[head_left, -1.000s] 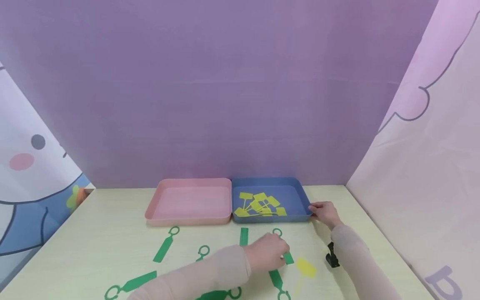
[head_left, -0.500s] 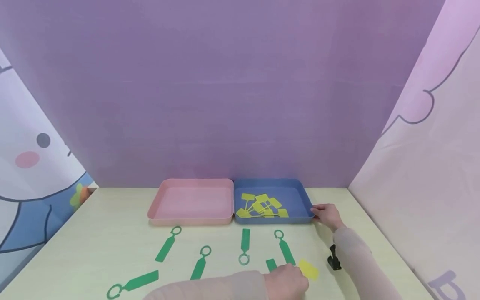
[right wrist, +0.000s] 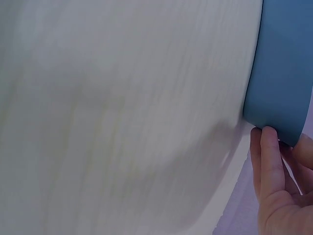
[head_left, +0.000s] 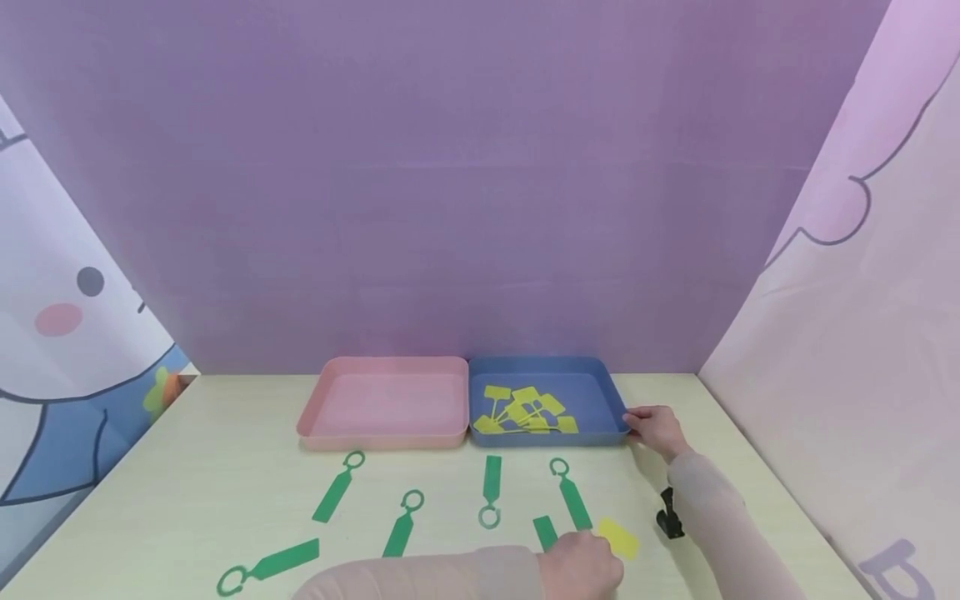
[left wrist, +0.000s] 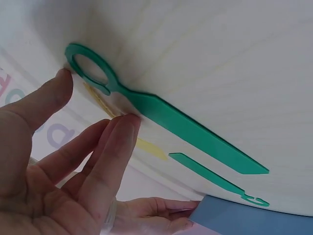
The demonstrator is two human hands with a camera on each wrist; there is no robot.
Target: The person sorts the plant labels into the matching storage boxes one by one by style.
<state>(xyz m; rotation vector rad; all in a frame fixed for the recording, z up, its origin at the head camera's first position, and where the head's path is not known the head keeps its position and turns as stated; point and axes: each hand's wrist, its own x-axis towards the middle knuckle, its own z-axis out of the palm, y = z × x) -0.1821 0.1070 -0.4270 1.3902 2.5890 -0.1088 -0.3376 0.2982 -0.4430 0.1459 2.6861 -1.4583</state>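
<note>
Tag point(left wrist: 190, 131) looks thin, so we judge a low pinch best; left hand point(head_left: 581, 567) lies unclosed against it, right hand point(head_left: 657, 431) grips blue tray point(head_left: 543, 439).

- Left hand point(head_left: 581, 568): thumb and fingers parted.
- Left forearm point(head_left: 427, 577): sleeved, reaching across rightward.
- Right hand point(head_left: 658, 430): in pinching grip.
- Right forearm point(head_left: 729, 525): sleeved, extended forward.

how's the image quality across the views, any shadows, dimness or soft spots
Head view: fairly even light, with a soft shadow beside the right sleeve. Left wrist view: dimmer, the nearest green tag crisp-edged, a faint shadow on the table around its ring. Right wrist view: dim and soft, a broad fuzzy shadow near the blue tray.
</note>
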